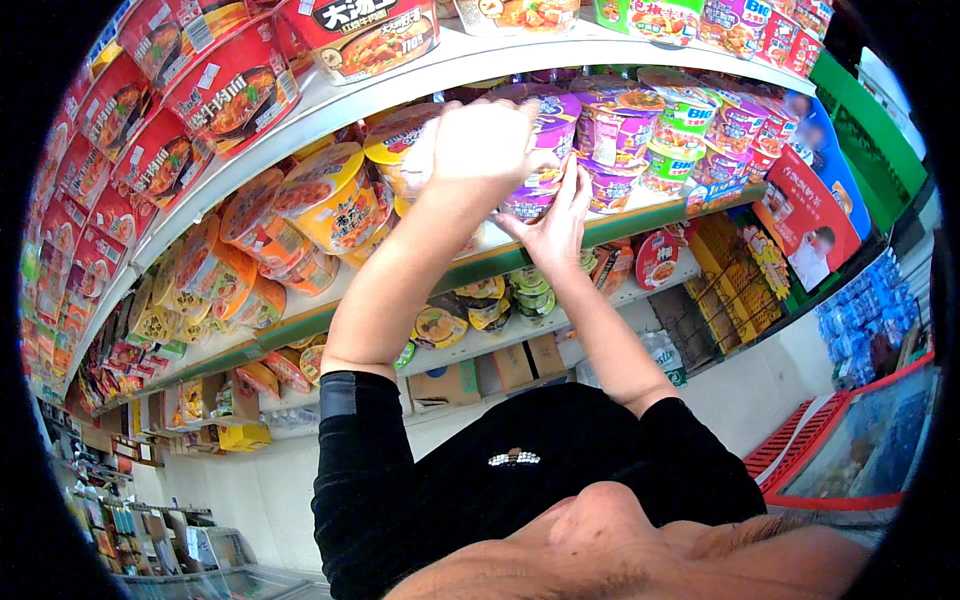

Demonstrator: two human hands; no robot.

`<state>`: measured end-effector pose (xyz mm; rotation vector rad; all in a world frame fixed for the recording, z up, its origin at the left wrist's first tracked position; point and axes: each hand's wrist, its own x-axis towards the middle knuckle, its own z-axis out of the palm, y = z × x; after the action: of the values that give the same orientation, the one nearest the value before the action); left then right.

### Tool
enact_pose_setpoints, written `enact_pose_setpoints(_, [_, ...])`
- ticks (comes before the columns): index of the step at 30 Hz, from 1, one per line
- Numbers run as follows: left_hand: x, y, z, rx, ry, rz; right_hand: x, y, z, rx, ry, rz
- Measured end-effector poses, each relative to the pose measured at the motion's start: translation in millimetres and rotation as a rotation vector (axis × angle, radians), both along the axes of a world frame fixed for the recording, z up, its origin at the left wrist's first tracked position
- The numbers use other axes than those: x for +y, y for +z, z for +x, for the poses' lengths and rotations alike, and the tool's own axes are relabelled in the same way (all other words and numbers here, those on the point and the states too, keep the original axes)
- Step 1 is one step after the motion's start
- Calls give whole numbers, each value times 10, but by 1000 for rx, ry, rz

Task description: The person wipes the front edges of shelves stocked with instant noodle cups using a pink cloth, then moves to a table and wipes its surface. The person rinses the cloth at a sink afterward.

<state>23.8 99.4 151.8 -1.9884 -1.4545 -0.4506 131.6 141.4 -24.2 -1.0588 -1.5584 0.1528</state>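
My left hand (484, 142) is blurred and reaches across the front of a shelf, its fingers curled. A pale thing that looks like a white cloth (421, 161) hangs from it. Behind that hand, a purple instant-noodle tub (556, 112) stands stacked on a lower purple tub (527, 204). My right hand (562, 214) grips the lower stack, thumb at its base and fingers up its right side. Yellow noodle tubs (330, 199) stand left of my hands. More purple tubs (615, 135) are stacked just to the right.
An upper white shelf edge (480, 56) curves close above my hands, bearing red noodle tubs (232, 86). Below runs a green-trimmed shelf edge (487, 270). Lower shelves hold noodle bowls (439, 326) and cardboard boxes (529, 360). A red-framed glass-topped chest (855, 442) stands at right.
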Motion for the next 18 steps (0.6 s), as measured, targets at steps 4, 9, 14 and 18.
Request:
enact_pose_setpoints(4, [190,-121,109,76,71,10,46,84,-144,68,-119,-30])
enact_pose_setpoints(9, [97,6,-84,-39,-60,-14,104,62,-36,100,-15,-12])
enact_pose_setpoints(14, [91,45,-385,-53,-225,-8,131,108,168,118,169,-42])
enact_pose_setpoints(18, [186,-21,-494,-63,-390,77,115,147,234,82,194,-47])
